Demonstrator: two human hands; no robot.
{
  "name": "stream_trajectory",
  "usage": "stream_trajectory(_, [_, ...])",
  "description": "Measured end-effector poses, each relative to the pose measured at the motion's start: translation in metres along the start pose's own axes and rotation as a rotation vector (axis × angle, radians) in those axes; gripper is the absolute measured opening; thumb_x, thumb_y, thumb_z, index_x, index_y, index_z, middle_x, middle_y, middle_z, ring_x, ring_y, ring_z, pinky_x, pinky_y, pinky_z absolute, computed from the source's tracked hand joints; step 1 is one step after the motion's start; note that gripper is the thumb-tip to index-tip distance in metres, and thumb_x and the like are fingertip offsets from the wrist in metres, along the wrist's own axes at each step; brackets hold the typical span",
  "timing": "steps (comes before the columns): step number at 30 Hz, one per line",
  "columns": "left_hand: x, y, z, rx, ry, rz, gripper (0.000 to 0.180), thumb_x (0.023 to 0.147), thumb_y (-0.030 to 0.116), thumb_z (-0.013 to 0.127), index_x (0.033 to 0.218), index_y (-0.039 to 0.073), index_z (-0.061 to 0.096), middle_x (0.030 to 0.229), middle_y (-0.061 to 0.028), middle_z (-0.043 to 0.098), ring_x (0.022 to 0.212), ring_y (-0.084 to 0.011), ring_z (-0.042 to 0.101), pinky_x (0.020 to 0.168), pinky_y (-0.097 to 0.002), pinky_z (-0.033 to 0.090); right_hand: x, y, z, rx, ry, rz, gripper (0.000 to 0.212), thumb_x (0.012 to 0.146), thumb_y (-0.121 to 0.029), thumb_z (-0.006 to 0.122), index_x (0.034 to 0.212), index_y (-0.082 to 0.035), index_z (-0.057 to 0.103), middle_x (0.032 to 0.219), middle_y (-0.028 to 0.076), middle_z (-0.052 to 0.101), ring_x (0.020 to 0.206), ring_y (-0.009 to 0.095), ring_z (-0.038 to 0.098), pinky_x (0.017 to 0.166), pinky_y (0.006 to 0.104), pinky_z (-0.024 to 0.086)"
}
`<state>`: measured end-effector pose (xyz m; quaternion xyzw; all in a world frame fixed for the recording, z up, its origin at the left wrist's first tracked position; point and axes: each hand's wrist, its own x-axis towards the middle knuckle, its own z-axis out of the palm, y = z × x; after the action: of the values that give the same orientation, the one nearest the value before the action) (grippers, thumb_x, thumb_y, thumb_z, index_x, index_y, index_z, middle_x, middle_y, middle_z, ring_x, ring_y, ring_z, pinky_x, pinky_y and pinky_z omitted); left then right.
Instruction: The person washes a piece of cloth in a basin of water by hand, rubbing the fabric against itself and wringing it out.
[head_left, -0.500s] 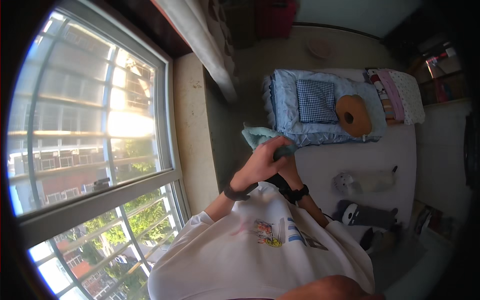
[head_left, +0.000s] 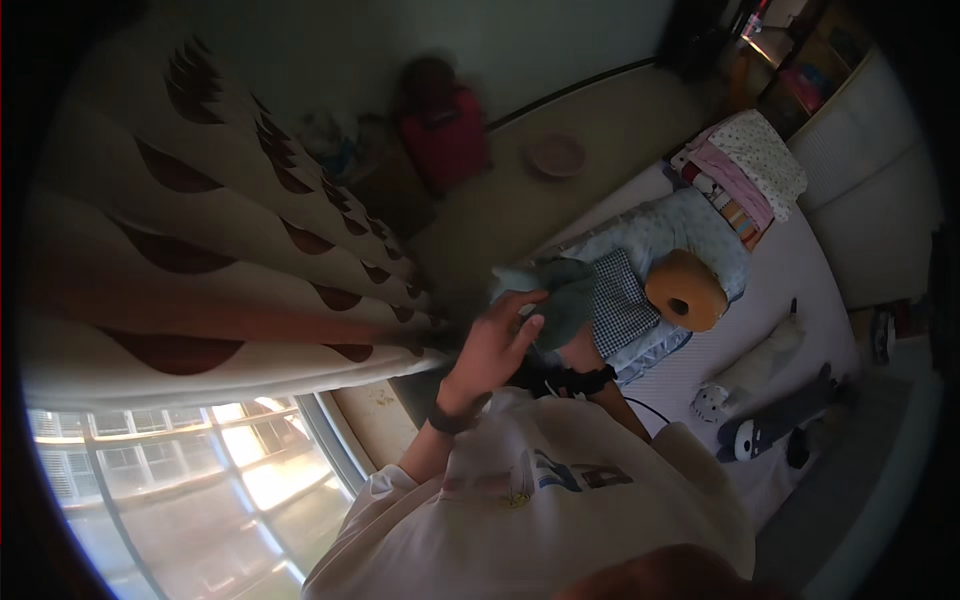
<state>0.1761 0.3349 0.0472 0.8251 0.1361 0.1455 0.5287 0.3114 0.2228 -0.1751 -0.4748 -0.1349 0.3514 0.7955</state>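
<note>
A grey-green cloth (head_left: pixel 562 298) is bunched up in front of my chest. My right hand (head_left: pixel 580 352) holds it from below; the cloth covers most of its fingers. Beside the cloth's left edge is my left hand (head_left: pixel 492 345), with thumb and fingers apart and fingertips close to the fabric. Whether they touch it I cannot tell. Beyond the cloth, a folded light blue quilt (head_left: pixel 655 235) lies on the bed, with a checked cushion (head_left: pixel 622 302) and an orange-brown pillow with a hole (head_left: pixel 688 285) on top.
A patterned curtain (head_left: pixel 250 240) hangs at my left, above a bright window (head_left: pixel 190 470). Across the floor are a red suitcase (head_left: pixel 445 140) and a pink basin (head_left: pixel 555 156). Plush toys, one white (head_left: pixel 755 370) and one grey (head_left: pixel 780 415), lie on the bed (head_left: pixel 690 345).
My view has turned away from the window toward the curtain and the floor. My left hand has come off the cloth and spread its fingers; the cloth stays with my right hand.
</note>
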Motion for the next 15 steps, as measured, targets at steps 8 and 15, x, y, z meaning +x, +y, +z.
stream_trajectory(8, [0.12, -0.136, -0.127, -0.237, 0.31, -0.259, 0.03, 0.106, 0.028, 0.054, 0.124, 0.005, 0.062, 0.093, -0.0027, 0.069, 0.065, -0.005, 0.053, 0.056, -0.0232, 0.043, 0.123, -0.059, 0.079, -0.514, 0.188, -0.392, 0.02, 0.102, -0.013, 0.052, 0.119, -0.003, 0.057, 0.108, 0.01, 0.064, 0.093, 0.019, 0.065, 0.075, 0.0318, 0.056])
stream_trajectory(15, [0.191, -0.212, -0.267, -0.279, 0.296, -0.38, 0.029, 0.105, 0.029, 0.054, 0.113, 0.003, 0.066, 0.082, -0.0016, 0.063, 0.071, -0.0067, 0.052, 0.06, -0.0234, 0.04, 0.179, -0.054, 0.078, -1.152, 0.669, -0.409, 0.028, 0.098, -0.021, 0.058, 0.115, 0.0, 0.064, 0.105, 0.013, 0.07, 0.095, 0.024, 0.067, 0.084, 0.0398, 0.056])
